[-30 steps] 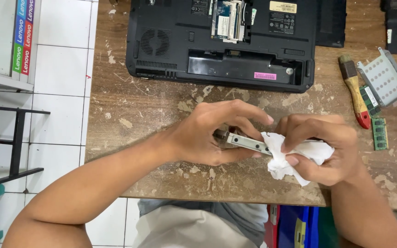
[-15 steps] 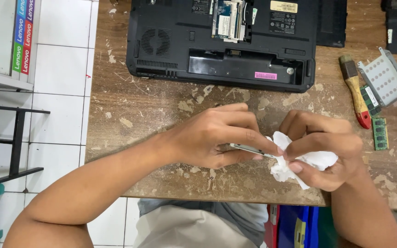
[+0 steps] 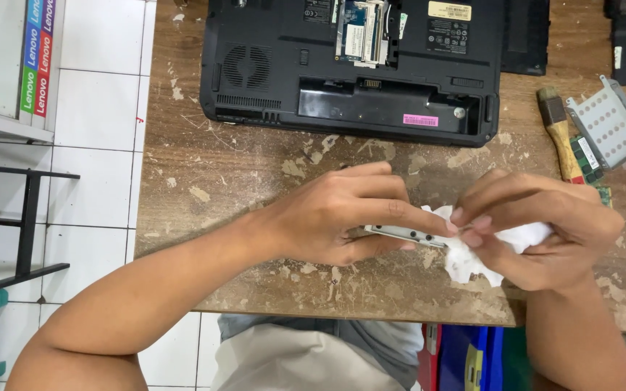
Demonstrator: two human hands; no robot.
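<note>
over a scarred wooden workbench (image 3: 255,181), the left hand (image 3: 335,213) closes around a slim silver metal part (image 3: 407,234), fingers and thumb pinching it edge-on just above the near edge of the bench. the right hand (image 3: 545,224) is bunched around a crumpled white tissue (image 3: 472,261), fingertips pressing it against the part's right end. farther back lies an upturned black laptop (image 3: 349,65); at right, a wooden-handled brush (image 3: 559,134) rests beside a perforated metal bracket (image 3: 606,123).
</note>
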